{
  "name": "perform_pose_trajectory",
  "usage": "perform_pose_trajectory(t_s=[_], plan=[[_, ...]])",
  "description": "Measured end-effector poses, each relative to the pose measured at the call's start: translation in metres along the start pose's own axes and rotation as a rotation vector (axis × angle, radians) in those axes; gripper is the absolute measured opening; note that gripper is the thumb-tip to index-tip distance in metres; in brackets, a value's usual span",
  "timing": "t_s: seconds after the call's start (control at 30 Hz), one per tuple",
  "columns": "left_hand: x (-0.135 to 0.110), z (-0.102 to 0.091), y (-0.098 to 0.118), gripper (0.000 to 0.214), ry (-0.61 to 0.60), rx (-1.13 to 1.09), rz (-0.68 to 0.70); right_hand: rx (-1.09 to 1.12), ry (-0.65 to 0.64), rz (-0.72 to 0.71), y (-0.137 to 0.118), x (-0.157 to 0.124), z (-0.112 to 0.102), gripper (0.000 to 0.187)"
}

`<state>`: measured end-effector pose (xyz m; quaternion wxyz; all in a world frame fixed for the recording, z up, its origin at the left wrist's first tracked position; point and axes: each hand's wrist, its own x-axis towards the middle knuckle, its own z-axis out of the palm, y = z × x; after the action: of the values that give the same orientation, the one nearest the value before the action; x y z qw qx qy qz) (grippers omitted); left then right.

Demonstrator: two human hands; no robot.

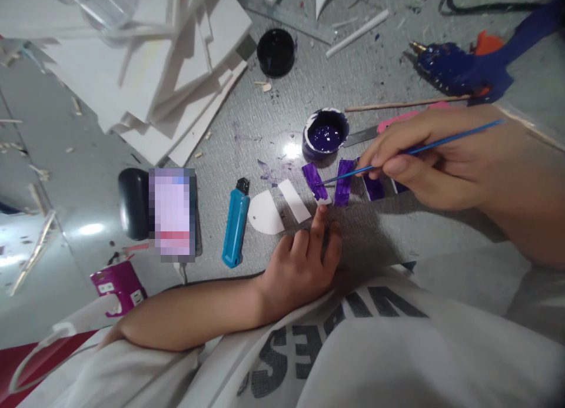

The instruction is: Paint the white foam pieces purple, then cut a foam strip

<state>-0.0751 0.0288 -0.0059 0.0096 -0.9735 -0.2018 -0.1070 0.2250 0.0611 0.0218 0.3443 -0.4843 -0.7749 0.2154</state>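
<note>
My right hand [424, 161] pinches a thin blue paintbrush [441, 142]. Its bristles rest on a white strip mostly coated in purple paint [314, 179]. The strip's near end is still white, and the index fingertip of my left hand [306, 252] touches it there. The other left fingers are loosely bent and hold nothing. Right of that strip lies another purple strip [343, 183]; more painted strips are partly covered by my right hand. To the left are a plain white strip [294, 201] and a white rounded piece [266, 212]. Behind the strips stands an open pot of purple paint [325, 134].
A teal box cutter [235, 226] and a phone [172, 214] lie left. White board sheets [145, 72] pile up at the back left. Farther back are a black lid [276, 52] and white stick [357, 33]. A blue glue gun [463, 66] lies at back right.
</note>
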Motion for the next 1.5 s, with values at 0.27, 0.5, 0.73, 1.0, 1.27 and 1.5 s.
perform_pose_trajectory(t_s=[0.27, 0.5, 0.73, 1.0, 1.27, 1.5], plan=[[-0.004, 0.003, 0.000, 0.057, -0.007, -0.018, -0.006, 0.141, -0.078, 0.028, 0.004, -0.003, 0.003, 0.010], [0.003, -0.002, -0.004, 0.062, 0.026, 0.010, 0.023, 0.138, -0.023, 0.059, 0.003, -0.002, 0.003, 0.009], [0.001, -0.001, -0.002, 0.060, 0.008, 0.015, 0.013, 0.180, -0.055, 0.025, 0.003, -0.003, 0.003, 0.011], [0.004, -0.003, -0.004, 0.059, 0.023, 0.024, 0.032, 0.093, 0.007, 0.085, 0.002, -0.002, 0.001, 0.015], [0.006, -0.004, -0.004, 0.045, 0.040, 0.019, 0.008, 0.034, 0.009, 0.047, -0.001, -0.003, 0.000, 0.017], [0.004, -0.002, -0.004, 0.062, 0.035, 0.009, 0.023, -0.004, 0.038, 0.050, -0.001, -0.004, 0.002, 0.020]])
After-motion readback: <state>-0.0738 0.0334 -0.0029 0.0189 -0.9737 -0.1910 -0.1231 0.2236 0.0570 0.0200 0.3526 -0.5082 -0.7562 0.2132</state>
